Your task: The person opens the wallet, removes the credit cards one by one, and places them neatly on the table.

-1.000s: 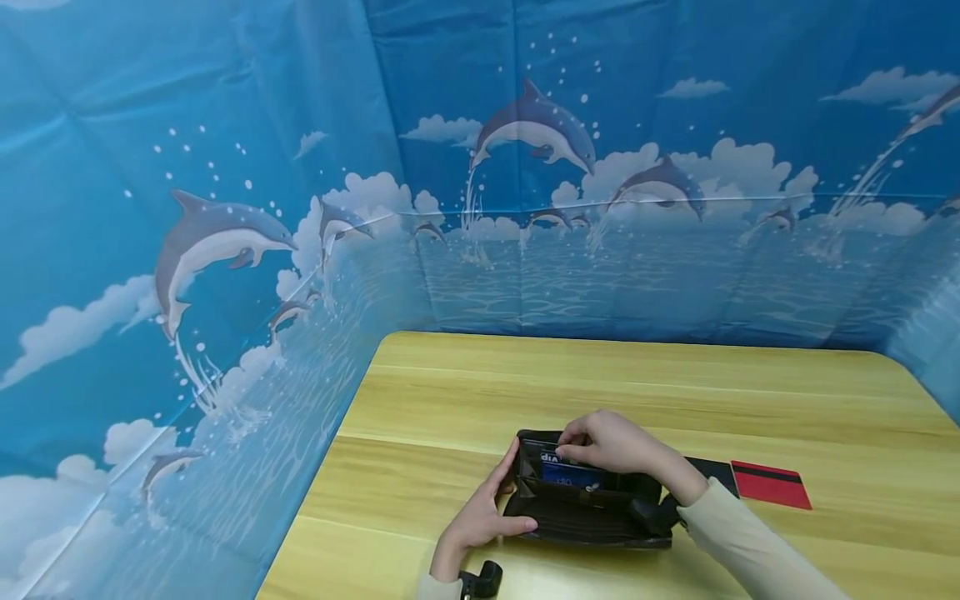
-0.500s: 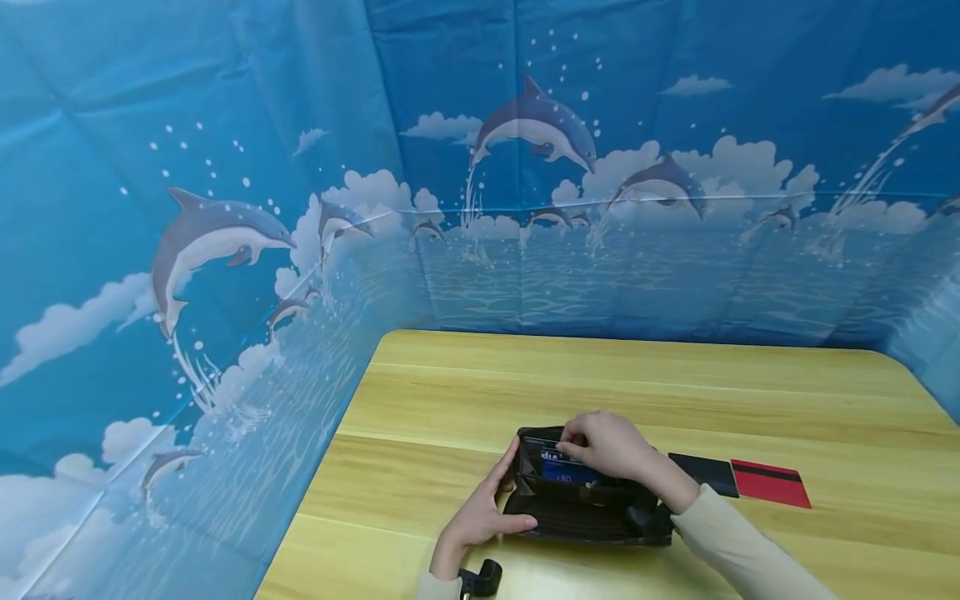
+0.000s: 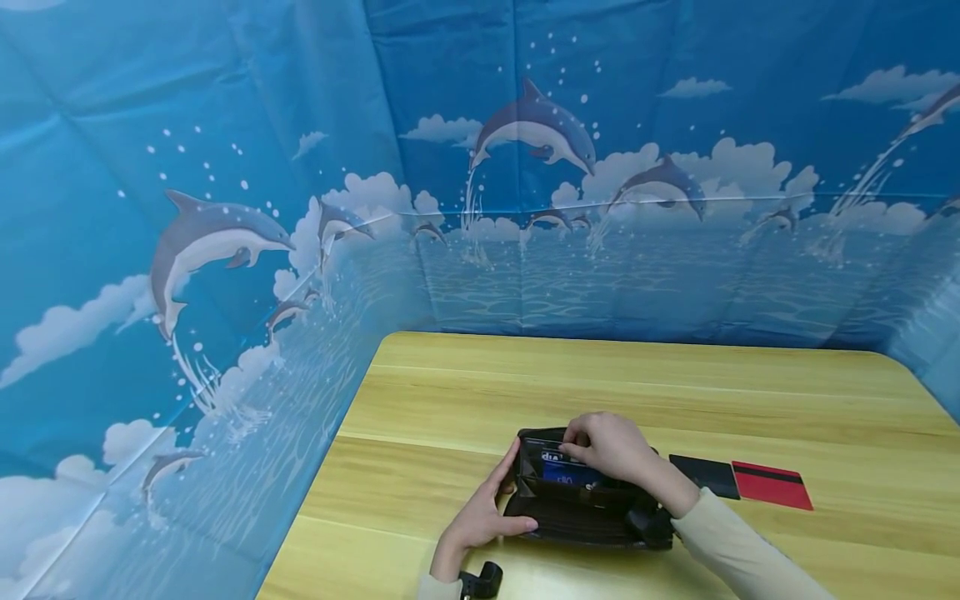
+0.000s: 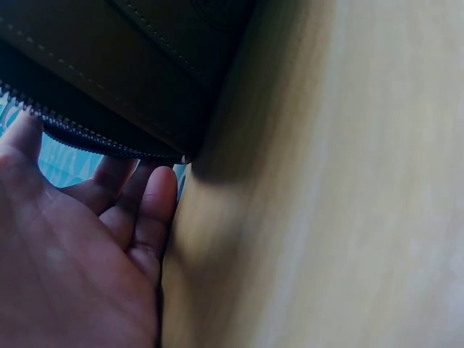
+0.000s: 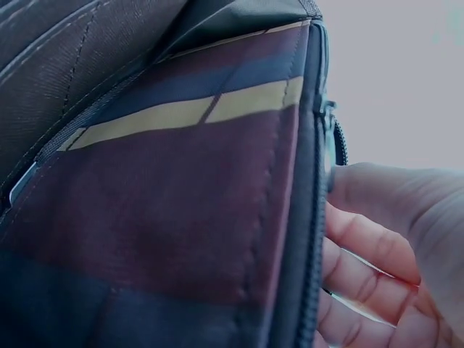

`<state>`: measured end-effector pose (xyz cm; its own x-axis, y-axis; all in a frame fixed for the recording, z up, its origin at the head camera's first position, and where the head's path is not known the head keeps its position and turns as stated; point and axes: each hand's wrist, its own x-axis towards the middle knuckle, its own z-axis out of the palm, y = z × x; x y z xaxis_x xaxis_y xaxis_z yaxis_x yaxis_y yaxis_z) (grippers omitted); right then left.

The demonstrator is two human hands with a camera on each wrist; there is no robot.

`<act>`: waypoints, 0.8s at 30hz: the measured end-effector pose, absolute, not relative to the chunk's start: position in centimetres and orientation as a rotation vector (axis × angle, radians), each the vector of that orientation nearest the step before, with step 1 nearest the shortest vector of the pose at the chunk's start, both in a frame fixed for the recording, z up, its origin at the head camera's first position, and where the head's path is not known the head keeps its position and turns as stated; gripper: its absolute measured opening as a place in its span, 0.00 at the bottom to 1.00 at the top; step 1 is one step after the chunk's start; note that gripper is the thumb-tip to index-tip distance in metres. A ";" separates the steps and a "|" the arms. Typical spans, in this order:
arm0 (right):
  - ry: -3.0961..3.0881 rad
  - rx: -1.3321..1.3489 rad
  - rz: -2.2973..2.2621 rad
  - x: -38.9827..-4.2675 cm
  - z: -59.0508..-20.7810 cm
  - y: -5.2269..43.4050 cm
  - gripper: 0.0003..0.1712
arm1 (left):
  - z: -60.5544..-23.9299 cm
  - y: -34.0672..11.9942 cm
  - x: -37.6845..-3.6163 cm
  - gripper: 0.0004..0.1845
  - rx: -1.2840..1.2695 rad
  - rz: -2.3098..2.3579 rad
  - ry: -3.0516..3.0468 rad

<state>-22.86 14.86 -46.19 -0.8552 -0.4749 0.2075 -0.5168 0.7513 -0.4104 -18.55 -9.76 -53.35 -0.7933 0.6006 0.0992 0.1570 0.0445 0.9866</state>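
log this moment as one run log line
left hand: steadies wallet at its left end | right hand: fingers in wallet at blue card | table: black card, red card right of wallet
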 end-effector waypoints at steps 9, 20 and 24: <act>-2.835 0.786 0.662 -22.9 -46.5 14.7 0.09 | -53.4 -9.8 -18.6 0.56 0.758 1.813 1.971; -2.798 0.694 0.542 -23.0 -47.2 14.2 0.18 | -53.4 -9.7 -18.6 0.56 0.765 1.813 1.961; -2.775 0.684 0.533 -23.0 -47.3 14.1 0.20 | -53.4 -9.8 -18.6 0.56 0.768 1.806 1.967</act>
<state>-22.98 14.07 -47.26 -0.8634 -0.4004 0.3069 -0.4856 0.8245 -0.2905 -18.60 -9.77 -53.43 -0.7870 0.6094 0.0964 0.1482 0.0350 0.9883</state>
